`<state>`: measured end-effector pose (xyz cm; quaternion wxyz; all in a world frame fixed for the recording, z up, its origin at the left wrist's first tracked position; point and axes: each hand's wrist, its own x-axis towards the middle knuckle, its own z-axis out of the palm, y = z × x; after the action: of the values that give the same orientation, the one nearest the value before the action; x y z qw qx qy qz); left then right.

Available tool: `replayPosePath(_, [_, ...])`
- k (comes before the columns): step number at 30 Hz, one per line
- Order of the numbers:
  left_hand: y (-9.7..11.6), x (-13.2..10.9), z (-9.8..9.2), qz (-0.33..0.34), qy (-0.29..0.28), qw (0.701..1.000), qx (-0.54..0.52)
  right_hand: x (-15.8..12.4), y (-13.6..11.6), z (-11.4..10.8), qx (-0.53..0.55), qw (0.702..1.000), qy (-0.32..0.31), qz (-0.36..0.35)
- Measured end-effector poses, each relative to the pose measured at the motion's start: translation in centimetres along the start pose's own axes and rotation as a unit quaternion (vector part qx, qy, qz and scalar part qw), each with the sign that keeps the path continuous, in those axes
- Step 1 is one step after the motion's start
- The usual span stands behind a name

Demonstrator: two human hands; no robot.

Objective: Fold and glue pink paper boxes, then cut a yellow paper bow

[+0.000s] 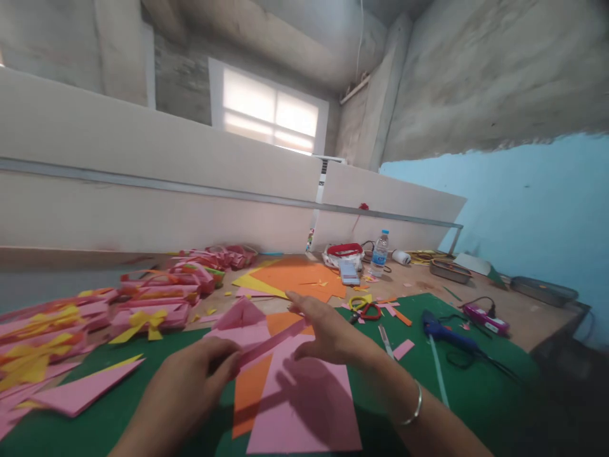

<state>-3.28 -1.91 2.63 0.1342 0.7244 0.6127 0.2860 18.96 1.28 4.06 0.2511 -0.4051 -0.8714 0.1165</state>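
Observation:
My left hand (pixel 190 381) is closed on the near end of a folded pink paper strip (pixel 271 346), pinching it at the fingertips. My right hand (pixel 328 333) lies over the strip's far end with fingers stretched out flat. Under both hands lie a large pink sheet (pixel 304 406) and an orange sheet (pixel 250 393) on a green cutting mat (pixel 419 374). A pink folded piece (pixel 242 315) stands just behind the hands.
Piles of pink, yellow and orange paper pieces (pixel 143 304) fill the left. Scissors (pixel 364 310), a blue glue gun (pixel 447 333), a ruler (pixel 438 374), a water bottle (pixel 379 254), a metal tray (pixel 450 271) and an orange sheet (pixel 295 277) lie further back and right.

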Motion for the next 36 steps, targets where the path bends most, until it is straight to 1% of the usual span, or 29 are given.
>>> replayPosePath(3, [-0.3, -0.1, 0.0, -0.002, -0.018, 1.000, 0.011, 0.7, 0.6, 1.2, 0.058, 0.998, 0.035, -0.003])
replayPosePath(7, [-0.2, -0.4, 0.6, -0.009, -0.008, 1.000, 0.024, 0.5, 1.1, 1.6, 0.136, 0.988, 0.072, -0.011])
replayPosePath(11, [0.0, -0.5, 0.9, -0.011, -0.030, 0.999, 0.018, 0.2, 1.1, 2.1, 0.179, 0.980, 0.085, 0.002])
replayPosePath(14, [0.7, -0.5, 1.0, -0.016, -0.049, 0.999, 0.007, 0.2, 1.2, 2.5, 0.184, 0.978, 0.091, 0.019])
replayPosePath(16, [1.1, -0.6, 1.1, -0.019, -0.060, 0.998, -0.006, 0.1, 1.3, 2.7, 0.183, 0.978, 0.096, 0.017])
replayPosePath(19, [1.1, -0.6, 1.6, -0.035, -0.049, 0.998, -0.029, 0.1, 1.2, 2.9, 0.179, 0.979, 0.101, 0.005])
replayPosePath(22, [0.3, -0.5, 2.0, -0.047, -0.029, 0.998, -0.042, 0.0, 1.1, 2.9, 0.165, 0.981, 0.098, 0.000])
replayPosePath(26, [-0.5, -0.5, 2.3, -0.022, -0.019, 0.999, -0.029, -0.2, 0.8, 2.8, 0.154, 0.982, 0.102, -0.042])
replayPosePath(28, [-0.4, -0.6, 2.3, -0.012, -0.011, 1.000, -0.019, -0.2, 0.5, 2.7, 0.154, 0.979, 0.114, -0.073])
replayPosePath(31, [0.3, -0.9, 2.1, -0.011, 0.008, 1.000, -0.021, -0.3, 0.3, 2.7, 0.135, 0.974, 0.139, -0.117])
replayPosePath(33, [0.8, -1.0, 1.9, -0.009, 0.017, 1.000, -0.018, -0.2, 0.3, 2.8, 0.125, 0.973, 0.149, -0.127])
replayPosePath(36, [1.0, -1.0, 1.8, -0.002, 0.016, 1.000, -0.009, -0.1, 0.5, 3.1, 0.120, 0.974, 0.148, -0.126])
